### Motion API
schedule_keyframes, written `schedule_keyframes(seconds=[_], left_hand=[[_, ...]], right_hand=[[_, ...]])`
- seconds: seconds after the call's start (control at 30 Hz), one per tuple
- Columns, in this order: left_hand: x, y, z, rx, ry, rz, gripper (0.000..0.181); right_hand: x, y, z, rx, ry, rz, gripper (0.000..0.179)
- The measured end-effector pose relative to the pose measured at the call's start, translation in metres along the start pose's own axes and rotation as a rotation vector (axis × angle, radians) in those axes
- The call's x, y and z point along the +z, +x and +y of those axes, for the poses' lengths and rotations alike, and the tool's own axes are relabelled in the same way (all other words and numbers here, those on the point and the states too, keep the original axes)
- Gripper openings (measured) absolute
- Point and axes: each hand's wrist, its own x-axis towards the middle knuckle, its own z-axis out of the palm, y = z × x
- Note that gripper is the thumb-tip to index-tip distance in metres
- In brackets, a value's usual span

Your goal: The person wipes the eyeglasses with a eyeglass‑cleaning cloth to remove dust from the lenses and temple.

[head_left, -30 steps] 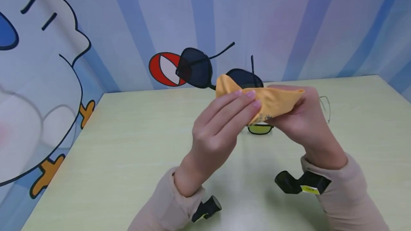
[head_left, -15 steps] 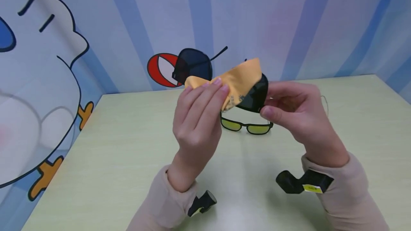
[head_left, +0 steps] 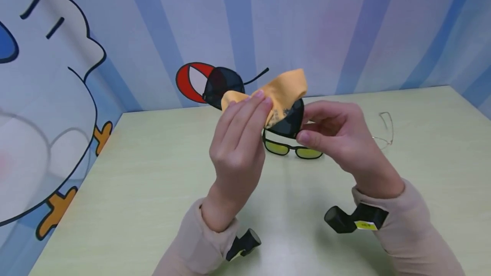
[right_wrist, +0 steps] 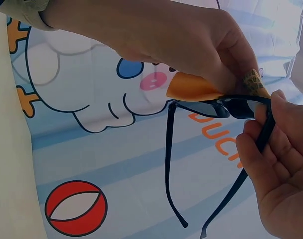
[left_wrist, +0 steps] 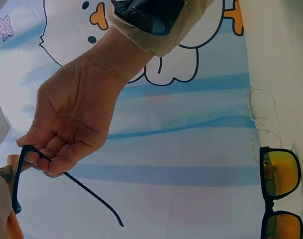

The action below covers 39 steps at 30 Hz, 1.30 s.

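Some print [head_left: 275,116] on cloth [head_left: 288,86], illegible; "DUC" [right_wrist: 210,132] behind sunglasses [right_wrist: 203,108].

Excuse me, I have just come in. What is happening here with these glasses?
A person is holding unfolded dark sunglasses in the air above the table. The right grip pinches them near one end. The left grip holds an orange cloth against their front, seemingly to wipe them. Two other pairs are on the table, yellow-lensed glasses and thin-framed glasses, and neither is being held.
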Motion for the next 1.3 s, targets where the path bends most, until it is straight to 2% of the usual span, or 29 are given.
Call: schedule_keyframes(seconds=[0.13,0.23,0.33,0.43,0.6,0.77,0.9,1.0,1.13,1.3], left_hand=[[0.003,0.001,0.004,0.02,-0.062,-0.054,0.018],[0.006,0.001,0.01,0.078,-0.131,-0.109,0.018],[0.008,0.0,0.016,0.148,-0.147,-0.154,0.019],[0.008,0.0,0.018,0.182,-0.146,-0.18,0.021],[0.007,0.003,0.016,0.193,-0.167,-0.183,0.022],[0.009,0.003,0.01,0.208,-0.159,-0.146,0.02],[0.006,0.004,-0.001,0.145,-0.145,-0.091,0.016],[0.001,0.007,-0.014,0.041,-0.131,-0.003,0.013],[-0.01,0.013,-0.029,-0.092,-0.099,0.116,0.011],[-0.02,0.018,-0.038,-0.166,-0.064,0.179,0.013]], right_hand=[[0.001,-0.001,0.002,-0.002,-0.009,0.022,0.021],[0.0,-0.002,0.003,-0.009,0.001,0.064,0.033],[-0.002,-0.004,0.004,-0.008,0.014,0.114,0.043],[-0.004,-0.004,0.005,-0.008,0.03,0.146,0.036],[-0.005,-0.005,0.006,-0.041,0.096,0.138,0.03],[-0.008,-0.004,0.004,-0.023,0.082,0.163,0.035],[-0.017,-0.005,0.001,0.004,0.119,0.156,0.028],[-0.025,-0.006,-0.002,-0.021,0.198,0.108,0.022],[-0.032,-0.006,-0.005,-0.059,0.275,0.077,0.024],[-0.034,-0.005,-0.005,-0.109,0.367,0.056,0.024]])
